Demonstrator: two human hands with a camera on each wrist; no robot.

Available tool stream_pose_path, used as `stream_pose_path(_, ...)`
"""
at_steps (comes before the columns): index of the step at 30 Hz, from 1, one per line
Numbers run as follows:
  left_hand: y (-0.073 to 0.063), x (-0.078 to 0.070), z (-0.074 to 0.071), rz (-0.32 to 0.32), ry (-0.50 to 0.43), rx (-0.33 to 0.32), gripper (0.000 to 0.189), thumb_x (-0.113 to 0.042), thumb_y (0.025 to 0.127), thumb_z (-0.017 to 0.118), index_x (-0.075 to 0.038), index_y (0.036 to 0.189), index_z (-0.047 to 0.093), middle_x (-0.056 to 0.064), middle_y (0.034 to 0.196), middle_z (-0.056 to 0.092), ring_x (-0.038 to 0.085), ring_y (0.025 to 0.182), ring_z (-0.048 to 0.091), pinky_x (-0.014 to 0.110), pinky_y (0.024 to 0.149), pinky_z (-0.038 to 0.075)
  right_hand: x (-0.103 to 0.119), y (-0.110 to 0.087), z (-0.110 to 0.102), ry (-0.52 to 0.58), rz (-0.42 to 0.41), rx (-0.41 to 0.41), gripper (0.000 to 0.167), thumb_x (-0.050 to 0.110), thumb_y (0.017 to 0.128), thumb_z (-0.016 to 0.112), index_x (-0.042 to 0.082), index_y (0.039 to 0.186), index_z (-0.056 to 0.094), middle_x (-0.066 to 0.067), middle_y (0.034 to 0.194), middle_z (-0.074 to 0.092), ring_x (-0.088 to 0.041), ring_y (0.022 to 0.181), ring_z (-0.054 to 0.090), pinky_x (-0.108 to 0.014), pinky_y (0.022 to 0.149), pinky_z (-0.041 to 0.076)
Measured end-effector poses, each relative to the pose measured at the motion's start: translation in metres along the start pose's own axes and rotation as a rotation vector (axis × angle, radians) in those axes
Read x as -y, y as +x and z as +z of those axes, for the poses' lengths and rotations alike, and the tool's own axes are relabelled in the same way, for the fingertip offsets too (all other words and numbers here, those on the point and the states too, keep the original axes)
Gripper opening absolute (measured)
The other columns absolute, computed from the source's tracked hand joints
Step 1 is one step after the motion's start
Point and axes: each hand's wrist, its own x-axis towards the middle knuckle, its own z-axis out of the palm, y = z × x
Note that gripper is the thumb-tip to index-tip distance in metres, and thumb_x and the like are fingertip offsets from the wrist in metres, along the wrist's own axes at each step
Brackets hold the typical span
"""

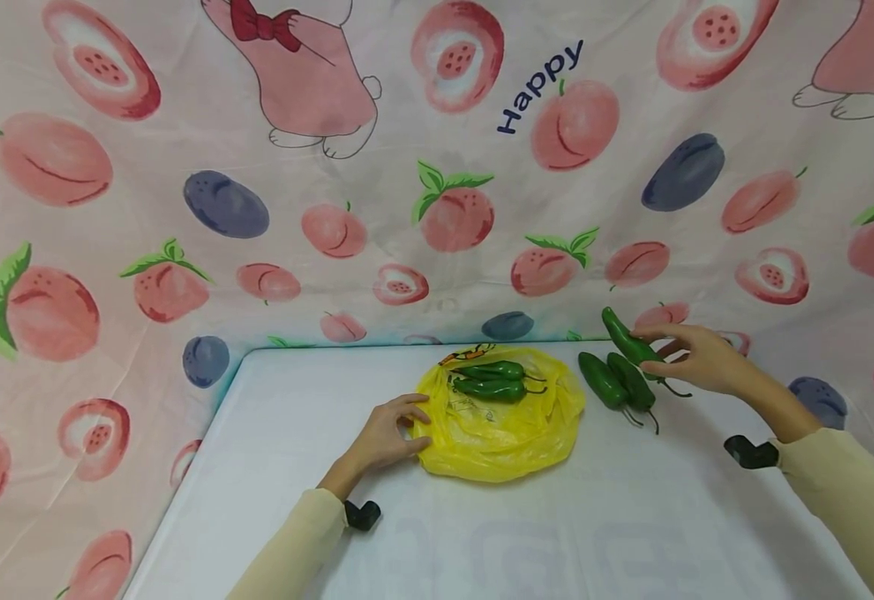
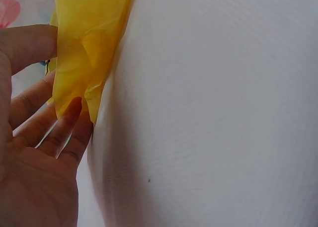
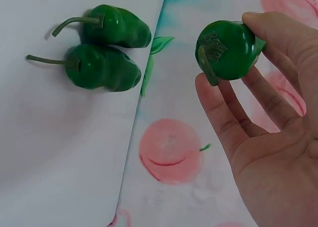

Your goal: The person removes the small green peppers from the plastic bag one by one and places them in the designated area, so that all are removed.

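A yellow plastic bag [image 1: 511, 450] lies spread on the white table, with two green chili peppers [image 1: 492, 389] on it. My left hand [image 1: 387, 429] holds the bag's left edge with bent fingers; in the left wrist view the yellow plastic [image 2: 89, 48] hides some fingertips. Above the table, to the right of the bag, my right hand [image 1: 699, 358] grips another green chili pepper [image 1: 624, 337] between thumb and fingers. Its stem end [image 3: 216, 50] faces the camera in the right wrist view. Just below it, two more green chili peppers [image 1: 605, 383] lie side by side on the table.
The white table [image 1: 294, 392] ends at a back edge against a hanging cloth [image 1: 407, 167] printed with peaches and other fruit. A black wrist device [image 1: 750, 452] sits at the right cuff, and another black device [image 1: 363, 515] at the left.
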Motion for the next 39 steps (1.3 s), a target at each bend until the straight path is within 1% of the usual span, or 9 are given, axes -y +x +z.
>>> stream_pose_path(7,0.0,0.002,0.001,0.011,0.0,-0.001,0.02,-0.022,0.083,0.083,-0.016,0.102,0.077,0.001,0.143,0.06,0.014,0.101,0.062,0.032,0.09,0.053,-0.007,-0.005,0.001,0.011,0.023,-0.012,0.056,0.02,0.09,0.081,0.003,0.139,0.061,-0.024,0.128,0.064,-0.043,0.105,0.066,-0.036,0.07,0.06)
stream_pose_path(10,-0.001,0.002,0.001,0.01,-0.001,-0.002,0.02,-0.023,0.083,0.083,-0.017,0.101,0.077,0.0,0.143,0.06,0.014,0.104,0.063,0.032,0.091,0.053,-0.014,-0.007,0.002,0.004,0.032,-0.02,0.057,0.021,0.09,0.081,0.004,0.14,0.061,-0.024,0.127,0.065,-0.044,0.104,0.066,-0.035,0.069,0.059)
stream_pose_path(13,-0.001,0.002,0.002,0.012,-0.002,-0.004,0.02,-0.022,0.083,0.083,-0.016,0.101,0.077,0.001,0.143,0.061,0.014,0.105,0.063,0.033,0.091,0.053,-0.022,-0.009,0.003,0.001,0.033,-0.034,0.056,0.02,0.089,0.082,0.004,0.139,0.062,-0.024,0.124,0.065,-0.044,0.102,0.067,-0.037,0.069,0.06)
stream_pose_path(17,0.0,0.002,0.001,0.018,-0.007,-0.009,0.02,-0.022,0.083,0.083,-0.016,0.101,0.077,0.001,0.142,0.061,0.015,0.103,0.063,0.034,0.09,0.053,-0.033,-0.012,0.005,0.011,0.05,-0.043,0.055,0.019,0.09,0.081,0.004,0.138,0.062,-0.026,0.124,0.066,-0.045,0.1,0.068,-0.046,0.072,0.06)
stream_pose_path(22,0.0,0.002,0.001,0.009,-0.002,-0.009,0.02,-0.022,0.083,0.084,-0.017,0.102,0.077,0.0,0.143,0.061,0.013,0.105,0.062,0.033,0.091,0.053,-0.044,-0.016,0.007,0.021,0.118,-0.029,0.059,0.029,0.091,0.08,0.003,0.141,0.06,-0.028,0.127,0.064,-0.046,0.104,0.065,-0.053,0.077,0.059)
stream_pose_path(25,0.0,0.003,0.002,0.009,0.003,-0.011,0.021,-0.022,0.083,0.084,-0.017,0.102,0.077,0.0,0.143,0.061,0.013,0.104,0.062,0.033,0.091,0.052,-0.051,-0.018,0.009,0.03,0.159,-0.024,0.062,0.033,0.092,0.078,0.002,0.142,0.058,-0.028,0.128,0.063,-0.047,0.105,0.064,-0.054,0.078,0.058)
stream_pose_path(31,0.0,0.004,0.002,0.01,-0.001,-0.013,0.021,-0.022,0.083,0.084,-0.017,0.102,0.077,0.0,0.143,0.061,0.013,0.103,0.062,0.033,0.091,0.053,-0.067,-0.023,0.017,0.037,0.22,-0.023,0.062,0.035,0.093,0.077,0.003,0.143,0.057,-0.029,0.129,0.062,-0.044,0.105,0.065,-0.053,0.077,0.058)
stream_pose_path(35,0.0,0.004,0.002,0.006,0.001,-0.014,0.02,-0.022,0.083,0.084,-0.017,0.102,0.077,0.0,0.143,0.061,0.014,0.104,0.062,0.034,0.092,0.052,-0.077,-0.025,0.023,0.021,0.247,-0.024,0.064,0.037,0.093,0.076,0.003,0.144,0.056,-0.031,0.13,0.06,-0.046,0.105,0.065,-0.053,0.077,0.058)
stream_pose_path(39,0.0,0.004,0.002,0.008,-0.002,-0.013,0.021,-0.022,0.083,0.084,-0.016,0.102,0.077,0.0,0.143,0.06,0.014,0.104,0.062,0.034,0.091,0.052,-0.083,-0.026,0.027,0.029,0.256,-0.019,0.065,0.035,0.094,0.076,0.002,0.145,0.055,-0.033,0.131,0.059,-0.049,0.107,0.064,-0.053,0.076,0.058)
